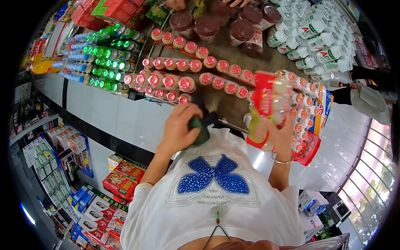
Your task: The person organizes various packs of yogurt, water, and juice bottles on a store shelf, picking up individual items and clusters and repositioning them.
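My left hand [179, 125] is closed around a bunched dark green and black cloth [201, 134] at the near edge of the display table. In my right hand [281, 135] is a shrink-wrapped pack of small bottles [263, 93] with a red and yellow wrapper, held tilted up over the table's right part. The pack's lower end and my fingers are a little blurred. Just beyond my left hand, rows of red-capped bottles [170, 81] stand in wrapped packs. More small orange-capped bottles [301, 111] stand beside my right hand.
Dark-lidded tubs [241, 31] stand at the far middle, with another person's hand [176, 4] behind them. White bottles [313, 28] are stacked far right; green-capped bottles [109, 53] lie to the left. Red boxes [125, 179] sit low at my left.
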Action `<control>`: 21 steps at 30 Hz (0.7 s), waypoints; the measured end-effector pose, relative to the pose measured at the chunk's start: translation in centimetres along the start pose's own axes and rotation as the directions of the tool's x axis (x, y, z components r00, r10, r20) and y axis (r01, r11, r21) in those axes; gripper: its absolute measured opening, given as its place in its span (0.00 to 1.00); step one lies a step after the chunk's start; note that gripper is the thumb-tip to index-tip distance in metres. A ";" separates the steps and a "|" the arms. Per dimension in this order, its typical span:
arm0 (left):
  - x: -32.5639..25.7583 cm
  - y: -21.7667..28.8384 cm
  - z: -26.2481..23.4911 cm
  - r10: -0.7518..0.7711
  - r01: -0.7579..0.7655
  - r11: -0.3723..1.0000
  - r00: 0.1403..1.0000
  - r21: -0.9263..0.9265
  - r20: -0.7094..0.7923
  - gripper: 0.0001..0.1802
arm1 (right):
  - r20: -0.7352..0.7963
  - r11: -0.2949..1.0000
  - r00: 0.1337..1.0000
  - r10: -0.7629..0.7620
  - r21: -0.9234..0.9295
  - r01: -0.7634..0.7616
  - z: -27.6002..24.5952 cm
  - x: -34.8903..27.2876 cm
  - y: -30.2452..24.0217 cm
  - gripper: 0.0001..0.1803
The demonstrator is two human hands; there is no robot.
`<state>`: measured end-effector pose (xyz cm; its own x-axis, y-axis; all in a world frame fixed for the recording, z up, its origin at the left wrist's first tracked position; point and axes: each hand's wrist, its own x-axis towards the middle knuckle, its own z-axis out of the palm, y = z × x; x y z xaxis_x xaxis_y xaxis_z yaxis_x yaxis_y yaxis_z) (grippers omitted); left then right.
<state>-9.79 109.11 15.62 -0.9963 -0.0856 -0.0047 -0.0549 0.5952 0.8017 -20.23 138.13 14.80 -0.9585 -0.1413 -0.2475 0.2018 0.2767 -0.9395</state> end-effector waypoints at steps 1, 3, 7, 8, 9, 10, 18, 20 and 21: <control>0.5 0.3 1.5 -0.016 0.016 0.987 1.000 0.158 -0.002 0.19 | -0.078 0.998 0.996 0.052 0.046 -0.049 -1.2 0.1 -0.2 0.29; 1.3 -1.6 5.6 -0.108 0.105 0.930 0.994 0.351 -0.011 0.23 | -0.173 0.990 0.980 0.096 0.118 -0.076 -3.1 0.1 -0.1 0.28; 2.4 -7.3 12.7 -0.207 0.189 0.756 0.977 0.627 -0.045 0.27 | -0.230 0.981 0.968 0.103 0.184 -0.061 -5.7 -1.5 0.2 0.27; 3.0 -7.5 13.5 -0.247 0.236 0.793 0.967 0.562 -0.057 0.25 | -0.238 0.980 0.965 0.108 0.187 -0.064 -6.0 -2.0 0.4 0.26; 3.5 -7.6 14.2 -0.219 0.197 0.822 0.975 0.535 -0.023 0.25 | -0.246 0.980 0.963 0.113 0.189 -0.067 -6.3 -2.3 0.6 0.26; 4.0 -7.4 14.7 -0.189 0.157 0.850 0.982 0.503 0.012 0.25 | -0.234 0.979 0.963 0.130 0.182 -0.088 -6.7 -2.8 1.0 0.26; 5.4 -5.5 19.2 0.128 -0.194 0.970 0.919 0.146 0.372 0.14 | -0.179 0.971 0.975 0.135 0.218 -0.094 -6.8 -3.8 2.4 0.26; 6.0 -5.3 17.4 -0.035 -0.115 0.941 0.903 0.319 0.428 0.12 | -0.191 0.974 0.975 0.114 0.214 -0.072 -6.5 -3.6 2.4 0.26; 6.1 -5.6 16.5 -0.119 -0.079 0.912 0.888 0.403 0.444 0.11 | -0.196 0.976 0.975 0.104 0.209 -0.062 -6.4 -3.5 2.3 0.26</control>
<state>-16.65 118.45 1.24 -0.9075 0.2078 -0.3651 0.0023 0.8715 0.4904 -17.70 145.34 15.07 -0.9531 0.0777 -0.2925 0.2984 0.0799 -0.9511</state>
